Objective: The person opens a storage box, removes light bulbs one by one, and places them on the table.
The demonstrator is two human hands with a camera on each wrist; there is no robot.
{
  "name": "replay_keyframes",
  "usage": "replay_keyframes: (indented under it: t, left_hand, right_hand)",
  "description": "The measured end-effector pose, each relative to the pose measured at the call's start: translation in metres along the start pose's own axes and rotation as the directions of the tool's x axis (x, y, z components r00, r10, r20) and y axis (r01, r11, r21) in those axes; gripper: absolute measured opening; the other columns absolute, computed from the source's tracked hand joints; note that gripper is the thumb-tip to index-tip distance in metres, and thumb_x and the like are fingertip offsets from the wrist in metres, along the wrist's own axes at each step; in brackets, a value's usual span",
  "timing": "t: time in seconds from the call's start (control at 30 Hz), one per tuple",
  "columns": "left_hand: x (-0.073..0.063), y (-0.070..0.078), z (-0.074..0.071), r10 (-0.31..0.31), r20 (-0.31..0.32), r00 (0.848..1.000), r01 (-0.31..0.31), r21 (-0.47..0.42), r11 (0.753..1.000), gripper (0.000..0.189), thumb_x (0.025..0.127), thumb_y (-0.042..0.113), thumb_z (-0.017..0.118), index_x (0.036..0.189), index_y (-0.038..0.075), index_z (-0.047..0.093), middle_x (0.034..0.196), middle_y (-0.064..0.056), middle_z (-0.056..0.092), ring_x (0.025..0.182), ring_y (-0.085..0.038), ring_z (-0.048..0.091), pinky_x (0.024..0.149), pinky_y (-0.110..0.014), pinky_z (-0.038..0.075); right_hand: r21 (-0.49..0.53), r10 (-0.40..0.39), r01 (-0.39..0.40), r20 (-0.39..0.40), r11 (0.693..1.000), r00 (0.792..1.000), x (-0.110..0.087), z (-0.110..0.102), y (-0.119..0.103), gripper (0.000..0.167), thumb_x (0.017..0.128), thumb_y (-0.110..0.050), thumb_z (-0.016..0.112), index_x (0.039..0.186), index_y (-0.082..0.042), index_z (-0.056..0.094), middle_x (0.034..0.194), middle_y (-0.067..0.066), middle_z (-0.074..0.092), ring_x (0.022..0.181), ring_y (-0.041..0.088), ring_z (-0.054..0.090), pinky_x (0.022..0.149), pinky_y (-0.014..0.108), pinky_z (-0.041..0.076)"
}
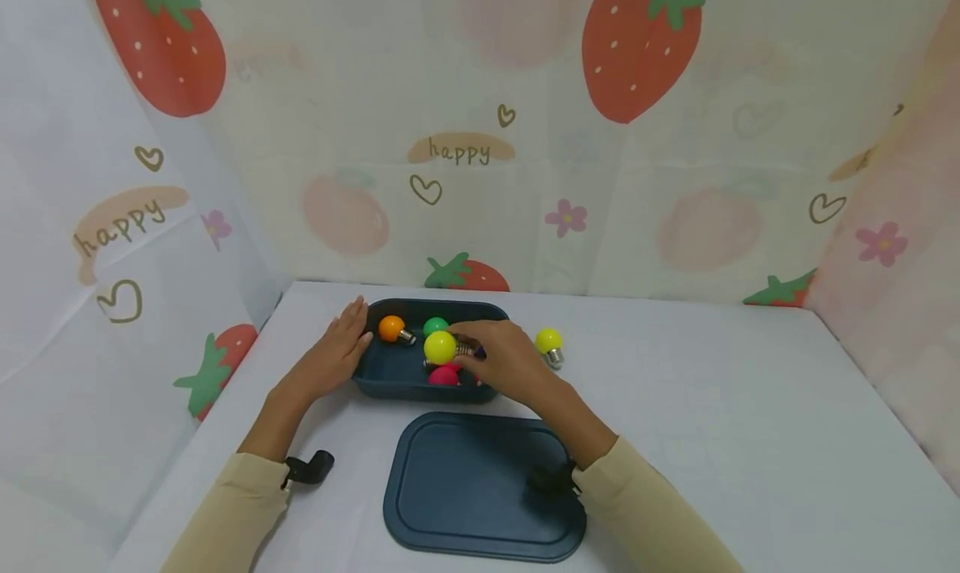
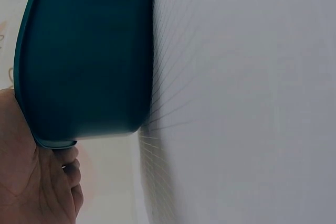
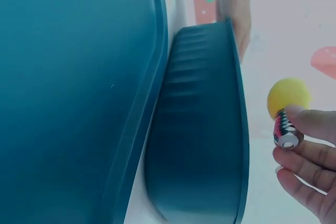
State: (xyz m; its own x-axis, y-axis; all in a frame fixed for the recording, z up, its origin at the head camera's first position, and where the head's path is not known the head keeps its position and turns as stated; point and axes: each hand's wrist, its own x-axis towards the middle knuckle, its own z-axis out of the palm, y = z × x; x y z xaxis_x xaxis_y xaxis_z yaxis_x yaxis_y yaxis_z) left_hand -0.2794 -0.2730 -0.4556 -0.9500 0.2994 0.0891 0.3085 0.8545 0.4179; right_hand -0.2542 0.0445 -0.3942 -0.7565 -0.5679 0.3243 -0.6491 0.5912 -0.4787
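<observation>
My right hand (image 1: 504,356) pinches a yellow light bulb (image 1: 440,348) by its metal screw base, over the dark blue box (image 1: 431,393). In the right wrist view the yellow bulb (image 3: 289,96) shows beyond the box's rim, its threaded base between thumb and fingers. My left hand (image 1: 337,344) rests against the box's left end, fingers stretched along the rim; the left wrist view shows the palm at the box's corner. Inside the box lie an orange bulb (image 1: 392,329), a green bulb (image 1: 435,326) and a red bulb (image 1: 444,376), the latter two partly hidden.
Another yellow bulb (image 1: 549,340) lies on the white table right of the box. A flat dark blue lid (image 1: 480,481) lies in front of the box, under my right wrist. Behind the table hangs a cloth (image 1: 630,164) printed with strawberries.
</observation>
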Motion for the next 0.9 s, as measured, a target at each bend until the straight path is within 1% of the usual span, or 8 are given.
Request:
replay_keyframes:
  t: [0.07, 0.17, 0.37, 0.5, 0.6, 0.77, 0.9]
  left_hand:
    - [-0.001, 0.001, 0.001, -0.001, 0.005, 1.000, 0.001, -0.007, 1.000, 0.062, 0.113, 0.027, 0.033, 0.159, -0.007, 0.009, 0.168, -0.022, 0.004, 0.155, -0.038, 0.002, 0.123, -0.057, 0.005]
    - [-0.001, 0.002, 0.001, 0.007, 0.003, 1.000, -0.007, -0.010, 1.000, 0.062, 0.113, 0.027, 0.032, 0.159, -0.008, 0.010, 0.168, -0.023, 0.005, 0.155, -0.039, 0.003, 0.123, -0.057, 0.006]
    - [-0.002, 0.003, -0.001, 0.006, 0.002, 1.000, -0.006, -0.006, 1.000, 0.062, 0.113, 0.030, 0.029, 0.159, -0.007, 0.009, 0.168, -0.022, 0.004, 0.155, -0.039, 0.003, 0.123, -0.056, 0.005]
    - [-0.002, 0.003, 0.000, 0.002, 0.007, 1.000, -0.002, -0.002, 1.000, 0.062, 0.113, 0.028, 0.030, 0.159, -0.007, 0.008, 0.168, -0.022, 0.003, 0.155, -0.039, 0.002, 0.123, -0.057, 0.006]
    - [-0.002, 0.001, 0.001, -0.004, 0.007, 1.000, 0.004, 0.004, 1.000, 0.062, 0.113, 0.028, 0.031, 0.160, -0.006, 0.008, 0.169, -0.021, 0.004, 0.155, -0.038, 0.003, 0.123, -0.057, 0.006]
    - [-0.002, 0.000, 0.002, -0.001, 0.007, 1.000, 0.001, 0.008, 1.000, 0.063, 0.113, 0.031, 0.030, 0.160, -0.006, 0.008, 0.169, -0.021, 0.004, 0.155, -0.038, 0.003, 0.122, -0.058, 0.007]
    - [-0.002, 0.001, -0.001, -0.001, 0.006, 1.000, 0.001, 0.012, 1.000, 0.063, 0.113, 0.031, 0.030, 0.159, -0.006, 0.008, 0.168, -0.022, 0.004, 0.155, -0.039, 0.003, 0.123, -0.057, 0.006]
  right_hand:
    - [-0.005, 0.004, -0.004, -0.012, 1.000, 1.000, -0.004, -0.001, 0.001, 0.048, 0.089, -0.019, 0.081, 0.134, -0.010, 0.067, 0.116, 0.003, 0.074, 0.094, 0.015, 0.066, 0.088, 0.030, 0.057]
    - [-0.010, 0.003, -0.004, -0.041, 1.000, 0.999, -0.010, -0.004, 0.004, 0.048, 0.088, -0.019, 0.082, 0.132, -0.010, 0.068, 0.117, 0.004, 0.074, 0.096, 0.017, 0.068, 0.088, 0.032, 0.057]
    - [-0.020, -0.019, 0.017, -0.103, 1.000, 0.994, -0.020, -0.011, 0.010, 0.045, 0.087, -0.018, 0.083, 0.129, -0.008, 0.070, 0.111, 0.004, 0.075, 0.090, 0.016, 0.069, 0.084, 0.030, 0.058]
    - [0.012, -0.011, 0.013, -0.131, 1.000, 0.991, -0.025, -0.014, 0.017, 0.044, 0.085, -0.013, 0.084, 0.127, -0.005, 0.070, 0.107, 0.006, 0.076, 0.087, 0.017, 0.069, 0.081, 0.035, 0.060]
    - [0.030, 0.012, -0.008, -0.149, 1.000, 0.989, -0.027, -0.015, 0.022, 0.045, 0.085, -0.011, 0.084, 0.126, -0.004, 0.070, 0.105, 0.008, 0.076, 0.087, 0.019, 0.070, 0.080, 0.039, 0.061]
    - [0.003, 0.065, -0.065, -0.161, 0.998, 0.985, -0.028, -0.020, 0.028, 0.045, 0.085, -0.014, 0.084, 0.127, -0.005, 0.070, 0.105, 0.007, 0.076, 0.088, 0.020, 0.070, 0.080, 0.036, 0.060]
    - [0.002, 0.089, -0.090, -0.165, 0.996, 0.982, -0.027, -0.024, 0.034, 0.045, 0.085, -0.014, 0.084, 0.127, -0.005, 0.070, 0.103, 0.008, 0.076, 0.087, 0.020, 0.070, 0.079, 0.035, 0.060]
